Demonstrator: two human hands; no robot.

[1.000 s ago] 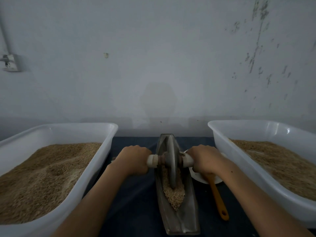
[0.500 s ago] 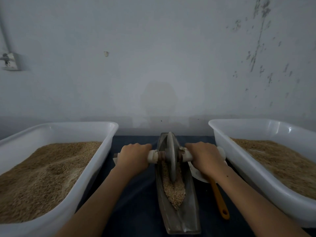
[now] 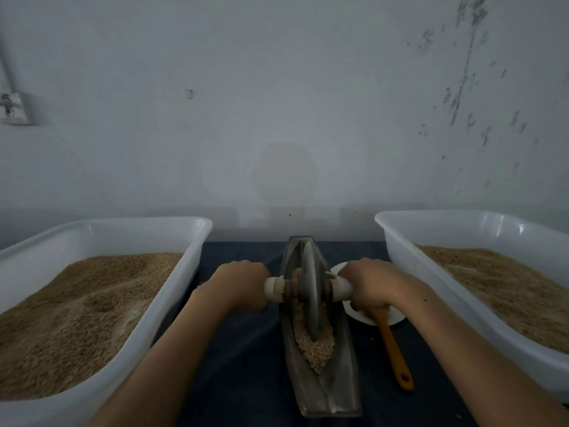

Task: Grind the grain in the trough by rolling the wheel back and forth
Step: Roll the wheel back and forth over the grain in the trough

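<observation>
A grey boat-shaped metal trough lies lengthwise on the dark table in front of me. Brown grain fills its middle and near part. A grey metal wheel stands upright in the trough, over the far part of the grain. A pale axle handle sticks out on each side. My left hand grips the left handle end. My right hand grips the right handle end. Both arms reach forward from the bottom of the view.
Two large white plastic tubs of brown grain flank the trough, the left tub and the right tub. A small white bowl with an orange-handled tool sits just right of the trough. A grey wall stands close behind.
The wheel and both hands moved slightly away from me along the trough, then stayed near the far part of the grain.
</observation>
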